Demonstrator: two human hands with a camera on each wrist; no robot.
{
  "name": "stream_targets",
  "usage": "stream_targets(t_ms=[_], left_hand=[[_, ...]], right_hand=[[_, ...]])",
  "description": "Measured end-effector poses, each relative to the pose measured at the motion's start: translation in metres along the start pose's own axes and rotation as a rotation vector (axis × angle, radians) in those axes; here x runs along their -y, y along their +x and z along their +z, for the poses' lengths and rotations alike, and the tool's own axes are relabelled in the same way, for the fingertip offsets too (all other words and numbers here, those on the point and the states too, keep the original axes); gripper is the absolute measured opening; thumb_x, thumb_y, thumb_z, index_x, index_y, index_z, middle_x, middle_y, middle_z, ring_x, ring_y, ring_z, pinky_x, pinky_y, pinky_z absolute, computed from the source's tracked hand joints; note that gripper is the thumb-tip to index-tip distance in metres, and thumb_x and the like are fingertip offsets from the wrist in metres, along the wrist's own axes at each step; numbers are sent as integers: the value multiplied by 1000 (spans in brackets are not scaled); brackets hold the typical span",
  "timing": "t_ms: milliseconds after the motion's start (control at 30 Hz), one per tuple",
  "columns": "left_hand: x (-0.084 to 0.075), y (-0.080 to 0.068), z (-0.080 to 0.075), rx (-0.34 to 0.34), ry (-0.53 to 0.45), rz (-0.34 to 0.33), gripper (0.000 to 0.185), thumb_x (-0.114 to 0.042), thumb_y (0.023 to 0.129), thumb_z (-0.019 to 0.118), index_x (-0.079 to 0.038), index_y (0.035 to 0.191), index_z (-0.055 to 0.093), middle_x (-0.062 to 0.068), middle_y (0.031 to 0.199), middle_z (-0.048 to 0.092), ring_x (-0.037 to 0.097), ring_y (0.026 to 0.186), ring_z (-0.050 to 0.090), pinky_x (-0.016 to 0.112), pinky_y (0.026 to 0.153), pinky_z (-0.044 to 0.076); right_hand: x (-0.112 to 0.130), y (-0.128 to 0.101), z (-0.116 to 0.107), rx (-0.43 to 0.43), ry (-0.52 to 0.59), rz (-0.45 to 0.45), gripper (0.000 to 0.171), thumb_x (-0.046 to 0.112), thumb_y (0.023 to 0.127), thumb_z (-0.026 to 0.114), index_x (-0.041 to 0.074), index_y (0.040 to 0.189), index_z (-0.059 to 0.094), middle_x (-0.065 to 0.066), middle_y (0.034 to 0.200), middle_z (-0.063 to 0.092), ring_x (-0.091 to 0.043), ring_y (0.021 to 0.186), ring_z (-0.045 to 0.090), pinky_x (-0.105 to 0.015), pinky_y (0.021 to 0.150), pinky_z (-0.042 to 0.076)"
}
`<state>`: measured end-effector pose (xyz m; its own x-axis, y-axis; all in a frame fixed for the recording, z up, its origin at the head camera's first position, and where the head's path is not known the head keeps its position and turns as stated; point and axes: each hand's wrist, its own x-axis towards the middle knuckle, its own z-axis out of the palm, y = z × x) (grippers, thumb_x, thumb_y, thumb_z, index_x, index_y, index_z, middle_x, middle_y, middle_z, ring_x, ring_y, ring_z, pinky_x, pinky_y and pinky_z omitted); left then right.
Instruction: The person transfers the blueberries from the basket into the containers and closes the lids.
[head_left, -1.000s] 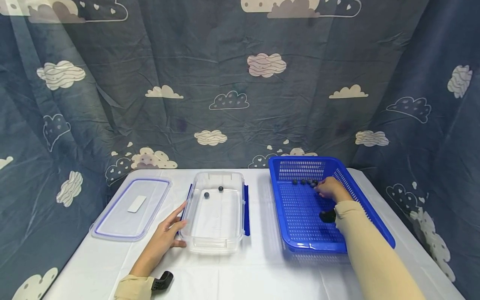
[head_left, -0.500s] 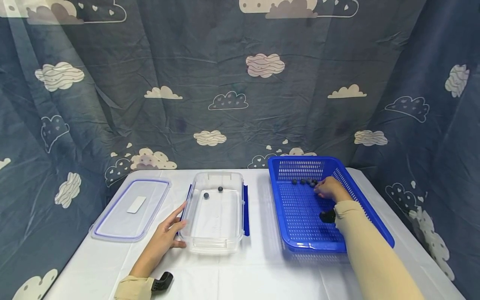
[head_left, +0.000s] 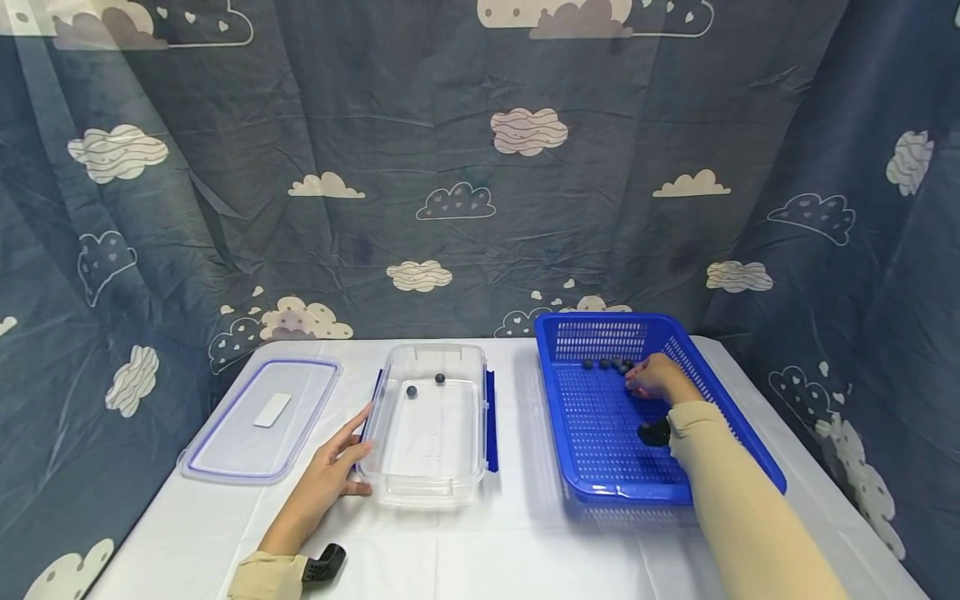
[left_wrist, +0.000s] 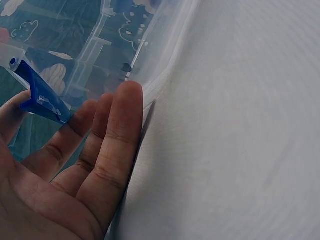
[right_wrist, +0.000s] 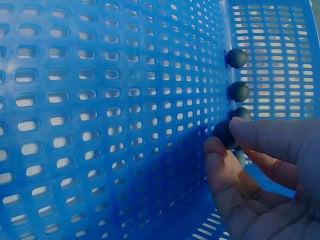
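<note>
My right hand (head_left: 654,377) reaches into the blue perforated basket (head_left: 600,433) and pinches a small dark ball (right_wrist: 224,134) between thumb and fingertips (right_wrist: 216,150). Other dark balls (right_wrist: 237,58) lie in a row along the basket's far wall (head_left: 603,363). My left hand (head_left: 337,467) rests with straight fingers (left_wrist: 120,135) against the left side of the clear plastic container (head_left: 429,487), beside its blue clip (left_wrist: 40,97). Two dark balls (head_left: 411,391) lie inside that container.
A clear lid with a blue rim (head_left: 258,421) lies on the white table (head_left: 487,542) left of the container. A dark blue curtain with clouds (head_left: 465,167) closes in the back and both sides.
</note>
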<state>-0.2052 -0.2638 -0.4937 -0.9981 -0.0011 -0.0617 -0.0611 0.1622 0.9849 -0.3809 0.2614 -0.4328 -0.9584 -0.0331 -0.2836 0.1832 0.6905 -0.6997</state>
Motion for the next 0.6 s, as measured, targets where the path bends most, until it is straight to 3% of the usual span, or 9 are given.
stream_targets(t_ms=[333,600], left_hand=[[0,0,0,-3,4,-7,61,-25,108,61,-35,166,42,22,140,50,31,119,57,37,70,68],[-1,-1,-1,-6,15,-13,60,-28,109,61,-35,166,42,23,143,51,35,125,57,37,70,68]], right_hand=[[3,0,-1,-21,16,17,23,-3,99,66,-19,115,66,-2,81,64,-8,66,59,-16,59,55],[7,-4,0,-24,62,-13,21,-7,96,69,-22,111,66,-3,78,65,-5,61,61,-16,57,57]])
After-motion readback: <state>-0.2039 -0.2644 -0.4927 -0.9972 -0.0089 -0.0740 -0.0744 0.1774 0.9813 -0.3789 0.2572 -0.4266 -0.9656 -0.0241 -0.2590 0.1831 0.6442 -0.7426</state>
